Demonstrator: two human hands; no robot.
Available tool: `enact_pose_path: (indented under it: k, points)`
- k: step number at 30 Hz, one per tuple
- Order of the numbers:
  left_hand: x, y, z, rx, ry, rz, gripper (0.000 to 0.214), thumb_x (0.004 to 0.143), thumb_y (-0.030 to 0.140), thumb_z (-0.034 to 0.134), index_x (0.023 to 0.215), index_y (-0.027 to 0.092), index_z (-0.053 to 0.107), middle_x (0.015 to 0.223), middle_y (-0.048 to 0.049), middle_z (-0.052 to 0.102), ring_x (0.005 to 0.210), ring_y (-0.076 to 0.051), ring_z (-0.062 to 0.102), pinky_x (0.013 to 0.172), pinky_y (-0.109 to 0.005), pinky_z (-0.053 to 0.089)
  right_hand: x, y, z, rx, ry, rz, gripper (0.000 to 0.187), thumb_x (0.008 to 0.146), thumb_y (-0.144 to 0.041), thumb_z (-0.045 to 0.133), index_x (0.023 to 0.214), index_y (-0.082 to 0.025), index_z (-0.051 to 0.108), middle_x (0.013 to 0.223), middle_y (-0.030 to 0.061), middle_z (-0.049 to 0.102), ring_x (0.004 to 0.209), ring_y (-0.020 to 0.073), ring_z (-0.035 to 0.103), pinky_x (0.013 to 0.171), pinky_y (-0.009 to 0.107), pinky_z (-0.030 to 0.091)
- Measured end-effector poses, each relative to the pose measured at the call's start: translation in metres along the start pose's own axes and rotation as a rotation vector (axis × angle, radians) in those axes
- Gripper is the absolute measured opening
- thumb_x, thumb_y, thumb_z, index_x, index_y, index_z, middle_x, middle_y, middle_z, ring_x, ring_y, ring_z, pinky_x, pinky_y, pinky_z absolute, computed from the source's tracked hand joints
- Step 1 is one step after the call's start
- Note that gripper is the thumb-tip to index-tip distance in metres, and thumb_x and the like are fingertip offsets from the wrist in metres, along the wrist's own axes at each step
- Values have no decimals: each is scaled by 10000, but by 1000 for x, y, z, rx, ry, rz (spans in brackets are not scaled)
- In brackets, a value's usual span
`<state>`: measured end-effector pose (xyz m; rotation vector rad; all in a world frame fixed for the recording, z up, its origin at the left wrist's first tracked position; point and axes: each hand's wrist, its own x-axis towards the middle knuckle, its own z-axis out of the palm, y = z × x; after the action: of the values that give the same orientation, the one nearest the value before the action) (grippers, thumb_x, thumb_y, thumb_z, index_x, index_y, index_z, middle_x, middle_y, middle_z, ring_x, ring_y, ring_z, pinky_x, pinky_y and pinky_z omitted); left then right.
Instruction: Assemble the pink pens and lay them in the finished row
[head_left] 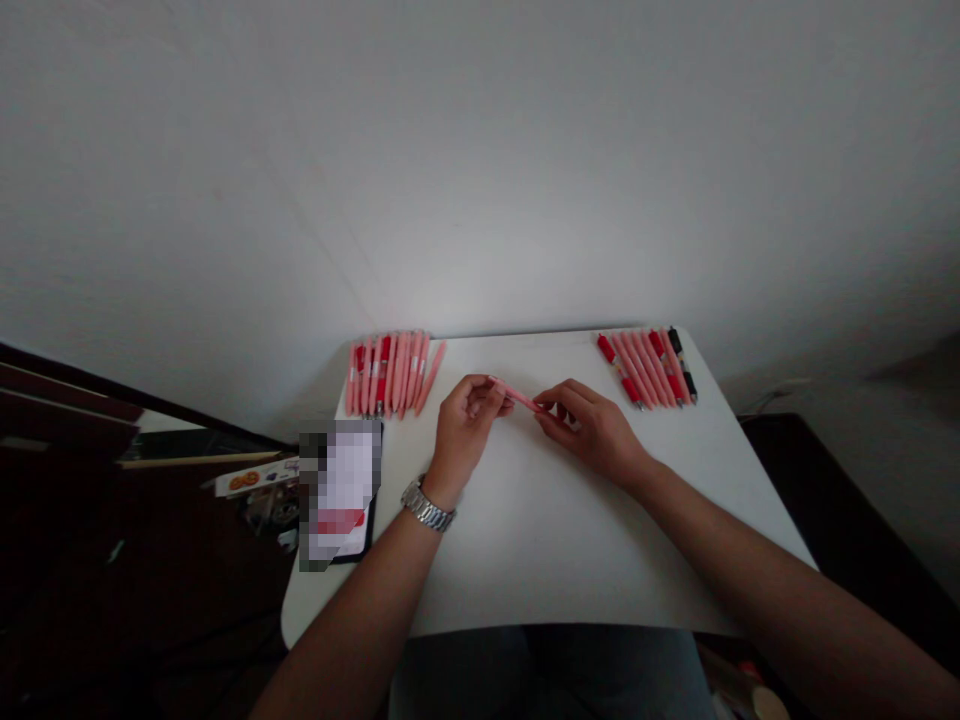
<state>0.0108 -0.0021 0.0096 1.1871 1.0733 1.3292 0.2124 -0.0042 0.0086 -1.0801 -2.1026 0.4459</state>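
Note:
A pink pen is held between my two hands over the middle of the white table. My left hand, with a metal watch on its wrist, is closed around one end of the pen. The fingers of my right hand pinch the other end. To the left lies a row of pink pens with a few red ones among them. On the right is another row of pink pens, with red pens and a black pen at its outer edge.
A phone or tablet, partly blurred out, lies at the table's left edge. Behind the table rises a pale wall. On the left, beyond the edge, are dark furniture and a strip with printed pictures.

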Motion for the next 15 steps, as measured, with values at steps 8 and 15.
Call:
enact_pose_path:
  k: [8,15]
  points:
    - [2,0,-3,164,-20,63,279,917,416,690,1039,167,661,988,-76,743,864,-169,736,823,-307,618,0,1,-3,-39,7,3,93,962,-239,620,1044,-203,647,891,27,643,690,124,607,641,252,476]
    - [3,-6,-9,416,18,201,253,963,395,627,1125,211,691,1146,-86,740,1014,-188,709,907,-335,569,1,0,-7,-99,54,18,80,928,-195,629,1006,-195,647,881,39,662,692,143,604,629,263,456]
